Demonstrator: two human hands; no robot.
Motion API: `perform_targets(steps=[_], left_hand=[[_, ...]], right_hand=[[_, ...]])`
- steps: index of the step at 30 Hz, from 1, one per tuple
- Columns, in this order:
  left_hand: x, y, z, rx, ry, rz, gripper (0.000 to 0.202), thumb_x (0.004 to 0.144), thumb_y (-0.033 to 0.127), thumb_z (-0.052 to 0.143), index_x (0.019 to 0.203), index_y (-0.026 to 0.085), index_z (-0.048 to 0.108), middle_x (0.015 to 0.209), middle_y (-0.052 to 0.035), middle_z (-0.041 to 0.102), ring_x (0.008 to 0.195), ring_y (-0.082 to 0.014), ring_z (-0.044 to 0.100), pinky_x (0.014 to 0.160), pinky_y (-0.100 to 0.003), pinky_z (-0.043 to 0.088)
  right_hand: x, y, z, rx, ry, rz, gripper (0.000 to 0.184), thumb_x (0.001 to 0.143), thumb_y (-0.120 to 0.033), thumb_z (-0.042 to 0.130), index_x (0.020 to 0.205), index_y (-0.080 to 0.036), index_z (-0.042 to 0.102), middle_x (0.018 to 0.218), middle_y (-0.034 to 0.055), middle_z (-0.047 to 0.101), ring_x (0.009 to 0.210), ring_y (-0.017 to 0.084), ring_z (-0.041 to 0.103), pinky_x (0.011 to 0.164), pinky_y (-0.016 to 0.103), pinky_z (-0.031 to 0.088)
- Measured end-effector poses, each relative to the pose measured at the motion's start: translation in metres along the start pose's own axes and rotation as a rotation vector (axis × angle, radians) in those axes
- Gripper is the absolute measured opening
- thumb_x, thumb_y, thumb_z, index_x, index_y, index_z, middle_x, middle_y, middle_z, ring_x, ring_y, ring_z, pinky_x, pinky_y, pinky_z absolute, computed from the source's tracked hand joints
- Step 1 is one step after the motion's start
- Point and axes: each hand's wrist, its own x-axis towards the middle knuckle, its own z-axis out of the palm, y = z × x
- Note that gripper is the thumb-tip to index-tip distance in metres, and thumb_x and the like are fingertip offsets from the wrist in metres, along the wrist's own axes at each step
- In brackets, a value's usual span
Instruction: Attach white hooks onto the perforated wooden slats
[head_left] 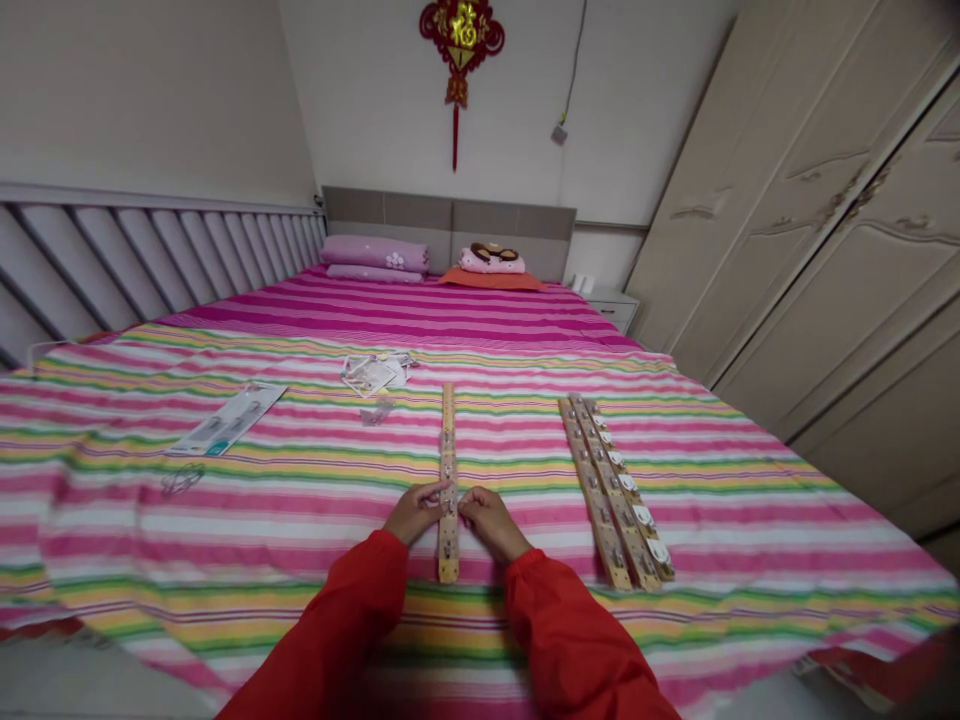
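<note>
A narrow wooden strip (448, 455) lies lengthwise in front of me on the striped cloth. Along it sit several small metal hooks (448, 549) on clear pads, with the far end bare wood. My left hand (415, 512) is at the strip's left edge, thumb and index finger closed against it beside one hook. On the opposite edge, my right hand (486, 514) has its fingers pinched together close to the same hook. Whatever is between the right fingertips is too small to make out.
Several more hook-bearing strips (606, 490) lie side by side at the right, one with white hooks. To the left are a flat hook package (229, 420) and a clear crumpled piece (182, 479). Packaging scraps (379, 372) lie farther back. Pillows (375, 257) rest at the headboard.
</note>
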Motion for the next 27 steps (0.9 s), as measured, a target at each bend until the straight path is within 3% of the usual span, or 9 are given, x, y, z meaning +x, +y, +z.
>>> perform_targets(steps=[7,17,23,27], left_hand=[[-0.001,0.004,0.000,0.018,-0.013,0.000,0.045,0.043,0.024,0.075,0.088,0.018,0.077,0.068,0.0011,0.054,0.061,-0.0120,0.047,0.064,-0.029,0.043],[0.006,-0.005,0.000,0.023,-0.040,-0.049,0.049,0.043,0.022,0.077,0.092,0.019,0.076,0.071,0.0016,0.052,0.060,-0.0099,0.045,0.060,-0.026,0.043],[0.007,-0.022,0.004,-0.013,0.019,-0.012,0.052,0.043,0.025,0.077,0.095,0.016,0.075,0.074,0.0016,0.055,0.052,-0.0055,0.039,0.056,-0.025,0.042],[0.001,-0.024,0.009,-0.133,0.091,-0.028,0.056,0.042,0.024,0.077,0.096,0.013,0.074,0.076,-0.0001,0.058,0.052,-0.0058,0.044,0.055,-0.025,0.045]], right_hand=[[-0.001,0.000,0.000,0.061,0.009,0.031,0.016,0.054,-0.021,0.066,0.056,-0.019,0.051,0.043,-0.0081,0.048,0.042,0.007,0.036,0.045,0.022,0.024],[0.011,-0.010,0.000,-0.012,0.038,0.322,0.028,0.049,-0.004,0.063,0.060,-0.022,0.045,0.032,-0.0111,0.044,0.027,0.006,0.030,0.033,0.021,0.016],[0.008,-0.012,0.001,0.001,0.052,0.317,0.025,0.051,-0.004,0.061,0.064,-0.021,0.047,0.032,-0.0101,0.047,0.027,0.007,0.032,0.033,0.020,0.017],[0.003,-0.011,0.007,0.026,0.097,0.266,0.022,0.052,-0.003,0.061,0.060,-0.020,0.049,0.031,-0.0099,0.045,0.031,0.007,0.036,0.035,0.020,0.020]])
